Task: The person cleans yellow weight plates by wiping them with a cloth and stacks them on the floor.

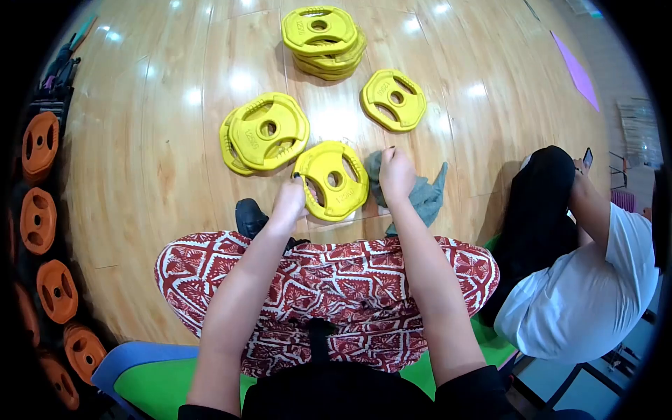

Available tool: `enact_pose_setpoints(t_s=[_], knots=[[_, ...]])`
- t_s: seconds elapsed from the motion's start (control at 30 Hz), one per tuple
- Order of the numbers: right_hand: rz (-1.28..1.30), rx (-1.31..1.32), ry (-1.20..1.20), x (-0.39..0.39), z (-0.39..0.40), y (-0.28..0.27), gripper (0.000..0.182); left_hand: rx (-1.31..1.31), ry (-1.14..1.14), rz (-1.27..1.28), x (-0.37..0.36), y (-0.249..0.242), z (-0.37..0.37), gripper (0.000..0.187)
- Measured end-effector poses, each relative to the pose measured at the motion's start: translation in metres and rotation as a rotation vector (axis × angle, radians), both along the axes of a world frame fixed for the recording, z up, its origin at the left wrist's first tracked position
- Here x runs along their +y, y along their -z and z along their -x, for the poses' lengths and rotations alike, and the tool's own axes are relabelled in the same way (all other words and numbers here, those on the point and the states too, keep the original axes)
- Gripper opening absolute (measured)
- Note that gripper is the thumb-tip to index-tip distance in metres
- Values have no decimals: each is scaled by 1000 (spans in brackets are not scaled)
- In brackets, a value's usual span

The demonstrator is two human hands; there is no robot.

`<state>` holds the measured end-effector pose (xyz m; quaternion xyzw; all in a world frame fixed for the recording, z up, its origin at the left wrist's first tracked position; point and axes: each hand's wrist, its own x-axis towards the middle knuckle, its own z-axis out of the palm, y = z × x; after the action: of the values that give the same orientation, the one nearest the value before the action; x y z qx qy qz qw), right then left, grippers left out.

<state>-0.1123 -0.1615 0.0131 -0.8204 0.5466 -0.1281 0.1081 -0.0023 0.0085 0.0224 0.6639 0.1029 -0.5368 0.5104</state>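
Observation:
My left hand is closed on the left rim of a yellow weight plate, which is tipped up a little in front of my knees. In my right hand, just right of that plate, a grey-green cloth is bunched, and part of it trails on the floor. Beyond my left hand, a yellow plate rests on top of another. A single yellow plate lies flat past the cloth. The fingertips of both hands are partly hidden.
Farther ahead stands a stack of yellow plates on the wooden floor. Several orange plates line a rack at the left. At the right, a person in a white shirt sits close by with a phone. Green mat lies under me.

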Motion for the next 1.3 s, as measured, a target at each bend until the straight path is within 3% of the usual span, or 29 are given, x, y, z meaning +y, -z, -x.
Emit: enact_pose_setpoints(t_s=[0.07,0.2,0.33,0.43,0.6,0.7,0.77,0.8,1.0,1.17,1.27,1.3], knots=[[20,-64,0,7,3,-17,26,14,27,8,2,4,-1,31],[45,184,-391,36,16,-11,21,13,0,17,-2,-3,-2,31],[96,272,-484,44,18,10,18,-13,3,11,-2,-4,-2,22],[159,290,-523,39,16,12,17,-116,126,-74,-1,13,-2,16],[260,321,-531,27,11,17,17,-312,203,-34,1,28,-1,26],[112,285,-391,25,8,9,23,-377,181,6,-1,24,2,31],[-58,82,-28,20,7,-4,29,-395,149,74,-3,18,-1,32],[-171,-140,59,3,6,-28,35,-529,194,105,-7,10,-3,29],[-301,-522,131,-37,31,-100,38,-1086,366,134,1,-44,4,27],[-320,-413,-78,-37,33,-96,37,-1333,499,120,3,-61,6,35],[-545,-405,-235,-11,22,-113,37,-1401,592,163,4,-67,12,35],[-396,-294,-446,-3,22,-112,40,-1416,642,173,4,-65,12,34]])
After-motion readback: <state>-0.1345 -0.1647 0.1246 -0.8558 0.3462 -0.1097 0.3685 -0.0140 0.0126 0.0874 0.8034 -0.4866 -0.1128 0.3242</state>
